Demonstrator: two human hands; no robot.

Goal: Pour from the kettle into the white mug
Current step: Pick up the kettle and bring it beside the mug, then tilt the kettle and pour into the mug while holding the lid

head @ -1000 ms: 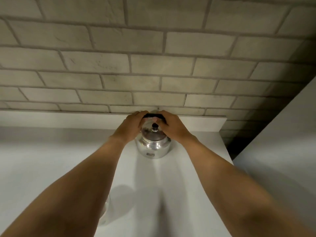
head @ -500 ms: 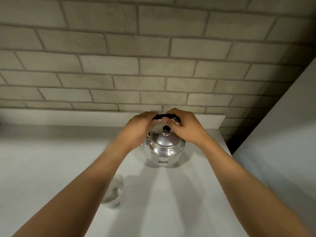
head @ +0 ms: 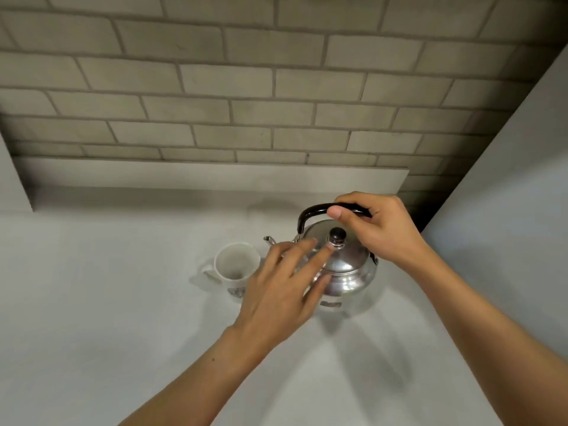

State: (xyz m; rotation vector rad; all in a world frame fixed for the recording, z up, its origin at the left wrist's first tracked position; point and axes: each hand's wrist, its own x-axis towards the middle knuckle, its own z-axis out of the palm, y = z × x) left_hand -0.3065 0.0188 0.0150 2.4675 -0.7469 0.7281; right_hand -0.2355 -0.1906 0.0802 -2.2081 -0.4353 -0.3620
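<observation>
A shiny steel kettle [head: 344,269] with a black handle and a black lid knob stands on the white counter, its spout pointing left toward the white mug [head: 235,265]. The mug stands upright just left of the kettle, handle to the left, and looks empty. My right hand [head: 373,229] is shut on the kettle's black handle from the right. My left hand [head: 285,278] hovers with spread fingers over the kettle's left side, fingertips near the lid knob, and covers part of the spout and the mug's right edge.
The white counter [head: 123,302] stretches left and toward me. A low white ledge [head: 215,176] and a grey brick wall [head: 276,87] stand behind. A white panel [head: 507,210] rises on the right, close to the kettle.
The kettle has come toward me and now stands beside the mug. My left hand has let go of the handle and opened over the lid. The right hand keeps its grip.
</observation>
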